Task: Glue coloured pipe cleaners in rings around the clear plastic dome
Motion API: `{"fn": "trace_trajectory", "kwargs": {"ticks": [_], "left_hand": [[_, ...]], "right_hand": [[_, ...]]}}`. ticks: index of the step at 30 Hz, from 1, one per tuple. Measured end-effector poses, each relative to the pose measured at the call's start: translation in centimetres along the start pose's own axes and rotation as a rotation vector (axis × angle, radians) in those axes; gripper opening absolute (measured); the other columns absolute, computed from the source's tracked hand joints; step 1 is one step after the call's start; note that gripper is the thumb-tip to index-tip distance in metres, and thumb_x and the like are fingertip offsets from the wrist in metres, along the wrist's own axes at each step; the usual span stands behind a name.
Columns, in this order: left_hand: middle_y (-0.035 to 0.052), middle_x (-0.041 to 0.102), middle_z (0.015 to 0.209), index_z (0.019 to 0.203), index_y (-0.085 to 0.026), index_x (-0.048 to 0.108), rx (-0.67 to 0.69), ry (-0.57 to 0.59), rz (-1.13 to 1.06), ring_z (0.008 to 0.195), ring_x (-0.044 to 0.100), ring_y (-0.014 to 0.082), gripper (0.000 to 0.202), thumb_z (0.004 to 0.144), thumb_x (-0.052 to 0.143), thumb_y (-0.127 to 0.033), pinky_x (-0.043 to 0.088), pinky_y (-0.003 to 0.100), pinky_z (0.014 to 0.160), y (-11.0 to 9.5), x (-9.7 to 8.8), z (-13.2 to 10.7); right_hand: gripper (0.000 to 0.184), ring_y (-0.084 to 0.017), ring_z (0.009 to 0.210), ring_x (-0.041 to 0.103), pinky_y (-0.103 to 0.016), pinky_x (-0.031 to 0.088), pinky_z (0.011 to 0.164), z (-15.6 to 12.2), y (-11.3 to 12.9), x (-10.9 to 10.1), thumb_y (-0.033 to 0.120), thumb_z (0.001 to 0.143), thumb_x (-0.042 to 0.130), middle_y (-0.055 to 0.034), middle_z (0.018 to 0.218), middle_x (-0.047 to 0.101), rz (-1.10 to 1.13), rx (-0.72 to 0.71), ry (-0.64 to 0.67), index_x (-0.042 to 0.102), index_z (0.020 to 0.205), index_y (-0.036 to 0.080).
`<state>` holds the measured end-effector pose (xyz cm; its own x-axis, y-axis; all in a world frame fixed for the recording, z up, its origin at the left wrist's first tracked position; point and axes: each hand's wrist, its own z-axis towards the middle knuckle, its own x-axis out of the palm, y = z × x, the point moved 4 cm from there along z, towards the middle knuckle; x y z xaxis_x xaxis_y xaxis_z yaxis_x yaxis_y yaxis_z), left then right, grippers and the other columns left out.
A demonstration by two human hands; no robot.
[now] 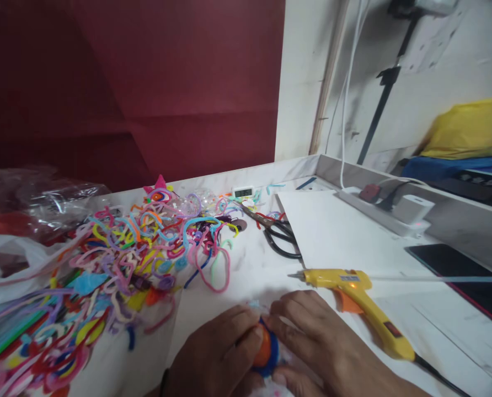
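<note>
Left hand (221, 347) and right hand (316, 342) clamp an orange piece (263, 350); what the clear bag (59, 205) holds is unclear.

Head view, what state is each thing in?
Orange-and-blue piece: gripped by left hand and right hand
Hot glue gun: on its side, orange light lit
Scissors: closed-looking, partly under white sheet
Power strip: plugs inserted, light lit
Phone: screen dark
Digital display: on, digits unreadable
Pipe cleaners: heaped loosely

The one view looks from the person's head, forward and down over the worktop (252, 249), near enough that the left hand (219, 350) and right hand (312, 336) loom large at bottom centre, with a maroon panel (204, 82) beyond.
</note>
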<state>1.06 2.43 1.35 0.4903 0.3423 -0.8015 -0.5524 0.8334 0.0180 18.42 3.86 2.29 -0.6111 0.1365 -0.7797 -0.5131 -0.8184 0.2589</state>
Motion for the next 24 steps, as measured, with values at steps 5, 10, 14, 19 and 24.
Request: {"fn": "trace_trajectory", "kwargs": {"ticks": [5,10,14,19,24], "left_hand": [[0.0090,0.071,0.108,0.114,-0.014,0.056,-0.065,-0.010,-0.033,0.105,0.067,0.0156,0.030,0.101,0.041,-0.035,0.052,0.023,0.097,0.5,0.9,-0.9],[0.0150,0.064,0.125,0.130,-0.011,0.047,-0.192,-0.057,0.001,0.117,0.062,0.0211,0.052,0.096,0.044,-0.052,0.053,0.028,0.097,1.2,2.3,-3.0],[0.0139,0.068,0.122,0.127,-0.008,0.052,-0.020,0.000,0.043,0.125,0.056,0.0225,0.048,0.100,0.041,-0.046,0.049,0.031,0.104,1.0,2.5,-2.7],[0.0137,0.068,0.121,0.124,-0.006,0.055,-0.003,-0.002,0.066,0.126,0.056,0.0207,0.047,0.100,0.041,-0.044,0.045,0.029,0.106,0.9,2.0,-2.1],[0.0125,0.070,0.118,0.122,-0.009,0.056,-0.037,-0.037,0.065,0.118,0.062,0.0177,0.047,0.101,0.037,-0.046,0.047,0.026,0.103,0.6,1.9,-2.2]], "right_hand": [[0.040,-0.024,0.091,0.063,-0.038,0.048,0.081,0.0,-0.1,0.3,0.043,0.097,0.047,-0.0097,0.100,0.072,-0.088,-0.080,0.020,0.066,0.113,0.012],[0.037,-0.022,0.090,0.061,-0.037,0.048,0.081,-0.3,-0.5,0.7,0.042,0.092,0.058,-0.0077,0.099,0.071,-0.023,-0.065,0.065,0.065,0.115,0.013],[0.039,-0.023,0.089,0.063,-0.038,0.048,0.081,-0.4,-0.4,0.6,0.045,0.094,0.053,-0.0087,0.097,0.072,-0.038,-0.078,0.017,0.067,0.112,0.014],[0.037,-0.023,0.091,0.063,-0.038,0.048,0.083,-0.2,-0.1,0.6,0.042,0.092,0.056,-0.0082,0.100,0.072,-0.039,-0.077,0.007,0.066,0.114,0.014],[0.038,-0.023,0.092,0.064,-0.037,0.049,0.083,-0.2,-0.2,0.5,0.045,0.093,0.055,-0.0089,0.099,0.073,-0.042,-0.078,-0.014,0.067,0.110,0.013]]}}
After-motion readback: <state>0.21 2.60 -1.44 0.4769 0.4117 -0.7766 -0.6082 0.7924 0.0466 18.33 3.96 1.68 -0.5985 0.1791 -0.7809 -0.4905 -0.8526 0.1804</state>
